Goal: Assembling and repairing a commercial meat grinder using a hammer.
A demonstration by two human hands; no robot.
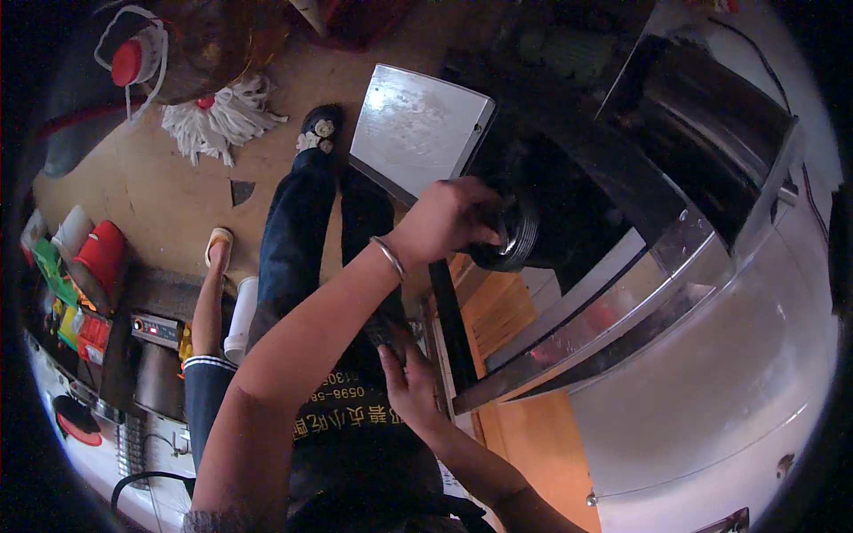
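My left hand (pixel 458 216), with a silver bangle (pixel 389 258) at its wrist, reaches across to the right. Its curled fingers grip the near edge of a round black ribbed thing (pixel 524 233), where a shiny metal part glints; its exact kind is too dark to tell. Lower down, close to my body, my right hand (pixel 410 386) has its thumb and fingers bent around something dark in front of my black apron (pixel 355 426) with yellow lettering. What that hand holds is lost in the dark cloth behind it.
A light metal panel (pixel 422 120) stands beyond my left hand. To the right are a steel counter edge (pixel 613 315) and a dark cylinder (pixel 706 115). A mop head (pixel 213 124) lies on the floor. Another person's leg (pixel 209 311), a red bucket (pixel 100 253) and a steel appliance (pixel 160 373) are at left.
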